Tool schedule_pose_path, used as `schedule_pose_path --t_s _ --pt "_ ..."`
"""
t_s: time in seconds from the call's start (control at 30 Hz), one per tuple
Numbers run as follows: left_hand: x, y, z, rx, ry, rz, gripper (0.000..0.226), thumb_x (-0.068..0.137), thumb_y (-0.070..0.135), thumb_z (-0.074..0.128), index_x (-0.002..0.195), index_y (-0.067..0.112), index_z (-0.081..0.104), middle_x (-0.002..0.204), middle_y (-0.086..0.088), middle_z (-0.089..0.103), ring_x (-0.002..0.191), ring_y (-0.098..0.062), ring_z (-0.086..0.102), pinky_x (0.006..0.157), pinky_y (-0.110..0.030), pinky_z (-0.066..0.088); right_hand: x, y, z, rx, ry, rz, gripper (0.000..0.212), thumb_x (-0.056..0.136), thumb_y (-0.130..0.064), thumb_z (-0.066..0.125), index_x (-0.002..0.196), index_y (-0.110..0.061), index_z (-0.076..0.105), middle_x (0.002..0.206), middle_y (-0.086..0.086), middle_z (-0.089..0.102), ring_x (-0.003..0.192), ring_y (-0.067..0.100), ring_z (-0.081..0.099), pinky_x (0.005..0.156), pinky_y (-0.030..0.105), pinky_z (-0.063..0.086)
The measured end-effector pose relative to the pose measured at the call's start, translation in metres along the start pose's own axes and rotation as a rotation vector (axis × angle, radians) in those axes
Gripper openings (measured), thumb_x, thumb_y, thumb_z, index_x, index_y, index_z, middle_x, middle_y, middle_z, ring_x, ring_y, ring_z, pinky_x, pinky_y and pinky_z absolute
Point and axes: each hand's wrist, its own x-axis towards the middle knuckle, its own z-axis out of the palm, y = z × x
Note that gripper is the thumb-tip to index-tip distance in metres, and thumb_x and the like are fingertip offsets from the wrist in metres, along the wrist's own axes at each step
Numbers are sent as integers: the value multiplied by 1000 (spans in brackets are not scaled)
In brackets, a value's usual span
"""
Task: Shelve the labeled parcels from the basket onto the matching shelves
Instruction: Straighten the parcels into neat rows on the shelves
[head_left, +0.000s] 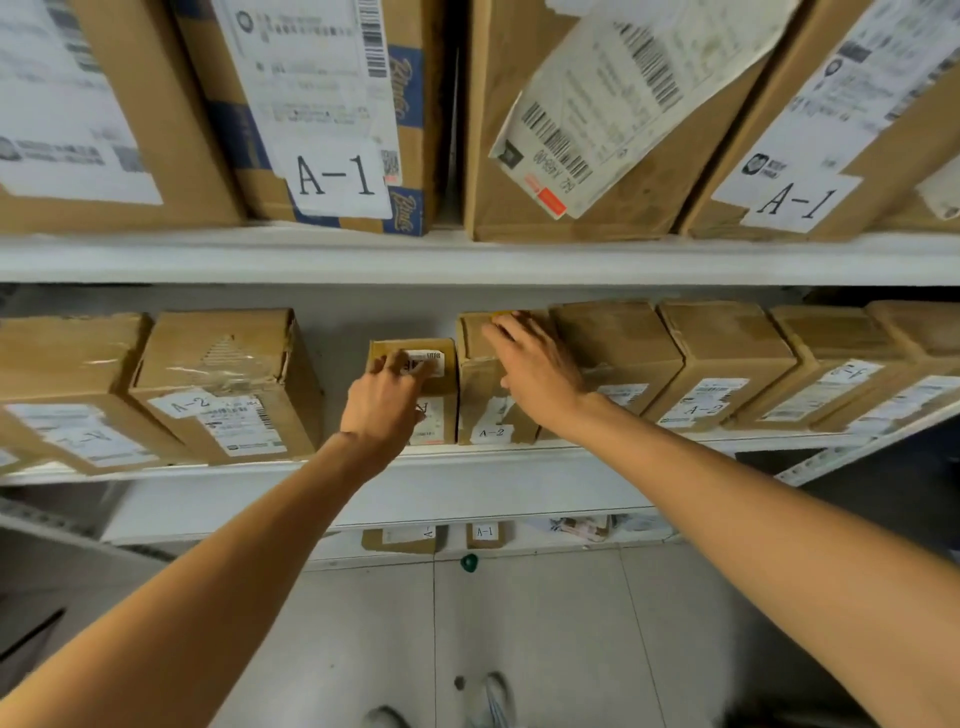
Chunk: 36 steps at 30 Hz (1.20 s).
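- at the bottom centre of the frame, the toes of the person's shoes (491, 701) stand on the pale tiled floor (545, 634); a small green object (469, 563) lies on the floor just above them.
- behind it, the lowest shelf (519, 512) holds two small cartons (485, 535), one tagged a-1.
- both bare arms reach up from the lower corners to the middle shelf (467, 453) at mid-frame.
- the left hand (387, 402) grasps the small parcel (441, 387), fingers curled over its top front edge; the parcel stands upright on the middle shelf, in a gap with open space on its left.
- the right hand (535, 371) lies released, fingers stretched flat on top of the neighbour parcel (480, 384), which is tagged a-2 and touches the small parcel's right side.
- cardboard boxes tagged a-2 (228, 384) fill the same shelf to the left and right edges.
- the upper shelf (467, 257) carries large boxes (332, 104); two show a-1 tags, and one at upper right has a loose, peeling label (613, 104).
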Motion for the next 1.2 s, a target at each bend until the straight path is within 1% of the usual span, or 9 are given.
schedule_pose_path --t_s 0.13,0.33,0.53,0.63,0.77,0.9,1.03,1.1,1.2 --pt "-15 -1 -15 -63 -53 -27 70 88 12 61 147 28 26 149 -7 30 133 -31 36 95 -43 49 6 -24 -1 57 96 -58 59 84 -24 67 135 -5 44 133 13 46 122 29 43 102 37 37" --pt "-67 -51 -39 -94 244 -244 59 85 4 56 139 20 40 131 -8 49 109 -28 55 81 -35 52 28 -100 7 131 110 -219 48 74 -15 73 117 -1 58 113 16 58 100 35 57 87 42 48" --pt "-114 -157 -64 -58 331 -369 64 81 -3 60 139 15 41 135 -13 45 117 -29 49 89 -37 50 58 -185 23 214 -14 -318 46 86 -20 65 127 -6 48 129 9 47 116 26 48 96 40 47" --pt "-119 -208 -74 25 273 -395 73 78 1 67 142 15 35 140 -14 42 125 -31 43 99 -40 45 75 -220 27 201 -81 -299 57 87 -12 63 138 -8 38 145 8 34 131 26 37 102 41 44" --pt "-112 -261 -78 59 49 -378 83 84 9 67 150 32 21 159 -2 15 146 -33 9 111 -64 22 92 -249 40 176 -122 -311 84 82 5 64 151 -16 21 153 5 26 138 29 24 107 42 39" --pt "-112 -272 -70 96 88 -346 75 84 19 68 146 37 31 152 4 32 137 -32 26 106 -65 27 100 -262 54 129 -78 -239 81 80 5 67 147 -20 29 150 5 26 136 34 22 103 45 43" --pt "-115 -274 -62 82 194 -301 71 82 22 69 143 41 37 147 5 41 129 -31 32 103 -55 31 98 -260 64 113 -109 -186 87 79 12 63 148 -26 26 157 12 11 146 38 3 114 62 18" --pt "-115 -275 -63 81 198 -278 70 82 25 69 142 42 38 146 5 42 128 -31 33 101 -53 33 96 -256 62 111 -126 -183 93 77 20 56 150 -28 22 159 11 7 147 36 -1 116 63 9" --pt "-111 -273 -67 62 173 -261 68 84 27 68 142 44 37 145 5 42 128 -30 32 100 -51 34 93 -249 54 115 -120 -178 95 77 23 53 151 -29 22 160 8 11 148 33 4 118 57 10"
